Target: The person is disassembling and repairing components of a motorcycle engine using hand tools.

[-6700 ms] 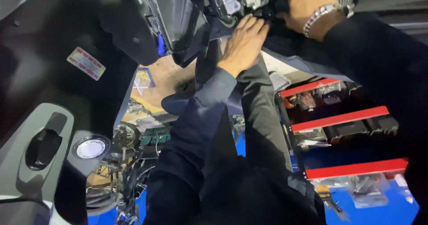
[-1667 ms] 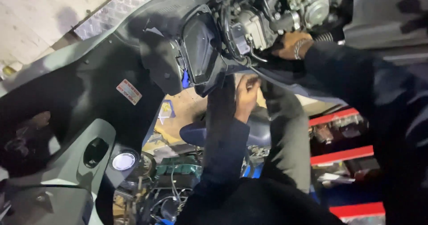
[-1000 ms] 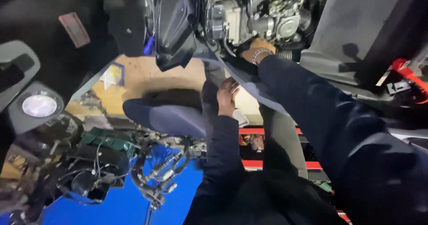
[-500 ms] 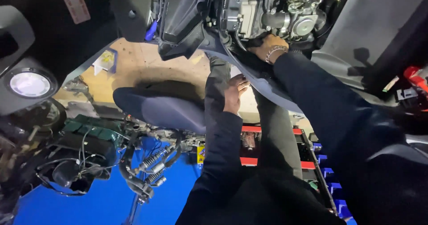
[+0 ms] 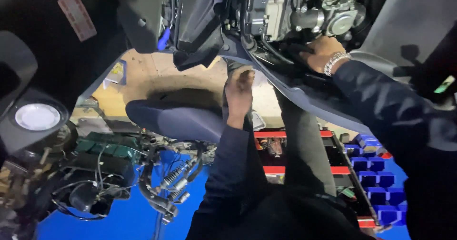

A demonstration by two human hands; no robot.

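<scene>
**Two hands working under an opened scooter body**

Two hands are reaching up into the exposed engine area from below. The engine assembly [image 5: 304,11], grey metal with a carburettor-like unit and hoses, is sitting at the top of the view, uncovered between dark body panels. The right hand [image 5: 321,52], wearing a metal bracelet [image 5: 334,61], is pressing in just under that unit with its fingers curled around something dark, perhaps a hose or bracket; what exactly it is gripping, I cannot tell. It seems to be bracing there so the part stays put.

The left hand [image 5: 239,95] is hanging lower, fingers loosely together and holding nothing, resting against the grey curved body panel [image 5: 285,85] that is sweeping across beneath the engine, likely steadying it.

Further out, a black airbox-like cover [image 5: 197,26] is dangling beside a small blue clip [image 5: 163,39]. Below, a dark scooter seat [image 5: 176,121] is lying on the bench near coil springs [image 5: 173,176], tangled cables and a red rack of blue parts bins [image 5: 376,171], kept within reach.
</scene>
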